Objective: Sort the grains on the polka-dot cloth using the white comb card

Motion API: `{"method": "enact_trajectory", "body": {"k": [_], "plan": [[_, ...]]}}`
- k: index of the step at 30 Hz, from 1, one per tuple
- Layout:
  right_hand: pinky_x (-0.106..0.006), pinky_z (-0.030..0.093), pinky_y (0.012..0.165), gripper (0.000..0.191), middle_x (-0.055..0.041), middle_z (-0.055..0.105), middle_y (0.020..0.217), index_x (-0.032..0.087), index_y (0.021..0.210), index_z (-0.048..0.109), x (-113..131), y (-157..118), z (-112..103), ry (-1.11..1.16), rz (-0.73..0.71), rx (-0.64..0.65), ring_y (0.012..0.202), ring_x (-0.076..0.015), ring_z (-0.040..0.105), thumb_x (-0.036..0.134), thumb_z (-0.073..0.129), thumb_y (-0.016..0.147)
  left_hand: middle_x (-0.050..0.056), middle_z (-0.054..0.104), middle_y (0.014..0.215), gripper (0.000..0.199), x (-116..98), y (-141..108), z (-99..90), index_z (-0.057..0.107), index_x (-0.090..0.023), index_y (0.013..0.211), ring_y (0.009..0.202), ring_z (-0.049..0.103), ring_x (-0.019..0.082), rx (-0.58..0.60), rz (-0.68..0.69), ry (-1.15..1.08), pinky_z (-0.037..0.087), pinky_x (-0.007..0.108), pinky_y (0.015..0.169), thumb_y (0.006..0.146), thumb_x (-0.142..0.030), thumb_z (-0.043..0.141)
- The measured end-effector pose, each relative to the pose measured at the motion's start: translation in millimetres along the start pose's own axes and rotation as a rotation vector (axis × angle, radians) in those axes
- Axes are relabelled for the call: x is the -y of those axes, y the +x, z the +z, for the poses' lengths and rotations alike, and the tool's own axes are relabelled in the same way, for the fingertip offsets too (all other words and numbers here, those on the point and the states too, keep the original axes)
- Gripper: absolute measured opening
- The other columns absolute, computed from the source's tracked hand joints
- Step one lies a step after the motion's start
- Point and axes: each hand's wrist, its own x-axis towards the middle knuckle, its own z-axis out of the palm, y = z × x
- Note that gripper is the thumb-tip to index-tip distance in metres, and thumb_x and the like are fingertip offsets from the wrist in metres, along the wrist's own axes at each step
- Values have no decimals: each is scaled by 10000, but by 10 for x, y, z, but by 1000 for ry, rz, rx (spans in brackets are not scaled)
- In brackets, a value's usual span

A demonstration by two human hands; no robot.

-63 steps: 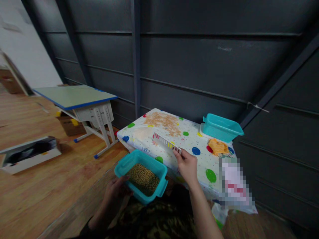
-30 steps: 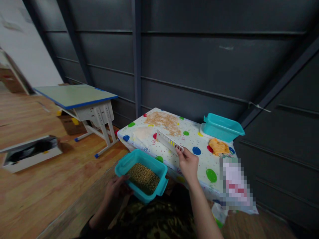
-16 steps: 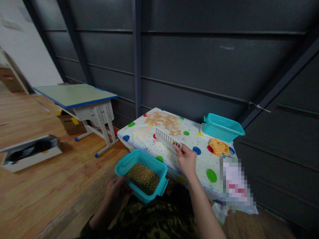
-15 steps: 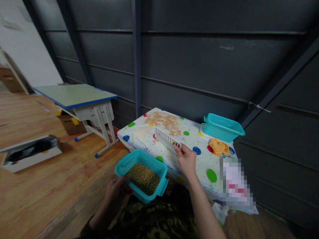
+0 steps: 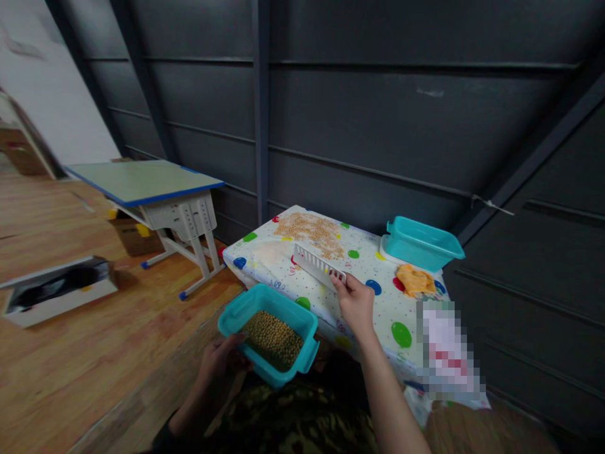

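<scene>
My left hand [image 5: 222, 358] grips the left side of a teal basin [image 5: 309, 321], which is tilted in front of the table edge. Round beige beans [image 5: 274, 337] lie in the basin. My right hand [image 5: 354, 306] is closed on the near end of a white slotted plastic piece [image 5: 314, 261], held over the table. Behind that piece, small tan grains [image 5: 309, 228] are spread on the patterned tablecloth [image 5: 387, 309]. A patch of pale powder or fine grains [image 5: 271, 252] lies to the left of it.
Another teal basin [image 5: 423, 243] stands at the table's back right, with an orange cloth [image 5: 414, 279] before it. A blurred-out bag [image 5: 449, 353] hangs over the right edge. At left are a desk [image 5: 146, 180] and an open white box [image 5: 61, 293]. A dark wall [image 5: 354, 113] rises behind.
</scene>
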Motion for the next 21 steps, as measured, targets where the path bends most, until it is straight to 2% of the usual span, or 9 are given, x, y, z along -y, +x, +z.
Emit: {"method": "enact_trajectory", "body": {"k": [7,13,17,21], "plan": [[-341,456,635,604,-68,795,695,269,805,854,-22,89,-30,5,-8,35,635,-246,619,818,736,1027,23,657,503,404,7,14,-27,703,-297,538,456,603,237,13,-2,-5,560,401,509,758,-414,1020],[-325,360,588,708,18,536,552,299,653,617,-17,103,-95,-9,-11,87,581,-186,462,890,736,1025,16,647,504,467,88,95,-72,698,-289,520,460,585,207,44,22,-25,587,375,515,761,-466,1057],[-317,350,582,719,28,508,566,301,651,574,6,100,-124,28,-23,122,595,-179,445,893,746,1021,1,584,446,442,134,182,-59,613,-325,517,390,555,224,-52,-11,-1,527,395,444,664,-450,1010],[-311,355,574,688,22,517,571,291,631,581,33,46,-162,58,-6,152,596,-174,448,834,775,1005,3,634,479,448,96,141,-51,667,-309,551,424,605,222,19,28,-2,573,381,479,697,-492,1049]]}}
